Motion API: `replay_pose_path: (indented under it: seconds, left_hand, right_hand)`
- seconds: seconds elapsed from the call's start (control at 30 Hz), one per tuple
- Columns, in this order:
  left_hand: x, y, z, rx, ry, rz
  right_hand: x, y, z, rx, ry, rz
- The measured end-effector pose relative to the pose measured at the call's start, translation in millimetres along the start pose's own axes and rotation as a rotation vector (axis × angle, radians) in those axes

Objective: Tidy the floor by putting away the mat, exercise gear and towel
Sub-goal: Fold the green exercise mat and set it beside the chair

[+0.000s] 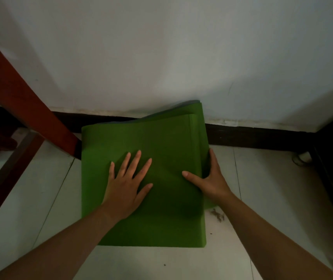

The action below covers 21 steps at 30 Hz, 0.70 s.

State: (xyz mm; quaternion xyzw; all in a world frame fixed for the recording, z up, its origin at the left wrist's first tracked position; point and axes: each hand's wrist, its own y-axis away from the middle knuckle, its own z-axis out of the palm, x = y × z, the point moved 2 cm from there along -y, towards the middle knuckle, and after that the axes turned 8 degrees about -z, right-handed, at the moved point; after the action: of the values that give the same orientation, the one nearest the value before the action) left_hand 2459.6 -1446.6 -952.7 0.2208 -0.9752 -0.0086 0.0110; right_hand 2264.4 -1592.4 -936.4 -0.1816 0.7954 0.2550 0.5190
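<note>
the folded green mat (151,138) lies on the floor (262,199) mid-frame by the wall (161,57). left grip (127,182) presses flat, fingers spread; right grip (212,178) pinches its right edge. squaring the layers first would help.

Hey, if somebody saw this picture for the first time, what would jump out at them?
The folded green mat stands out most, lying mid-frame on the pale tiled floor, its far corner rising at the wall. The left hand presses flat on its top, while the right hand grips its right edge, thumb on top. A reddish-brown wooden leg slants down at the left, beside the mat.
</note>
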Motion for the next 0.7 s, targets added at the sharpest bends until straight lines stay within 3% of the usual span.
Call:
replay_pose_path:
  seconds: [0.27, 0.37, 0.5, 0.7]
  left_hand:
    - [-14, 1, -9, -0.031, 0.133, -0.018]
    - [-23, -1, -8, -0.092, 0.228, -0.017]
    - [-13, -1, -8, -0.288, 0.126, 0.080]
    - [-7, 21, -11, -0.313, 0.165, 0.122]
  right_hand:
    - [-15, 13, 20, 0.093, 0.097, 0.049]
    - [-22, 24, 29, 0.105, 0.217, 0.181]
    - [6, 57, 35, 0.025, 0.048, 0.441]
    - [13, 57, 41, 0.010, 0.099, 0.437]
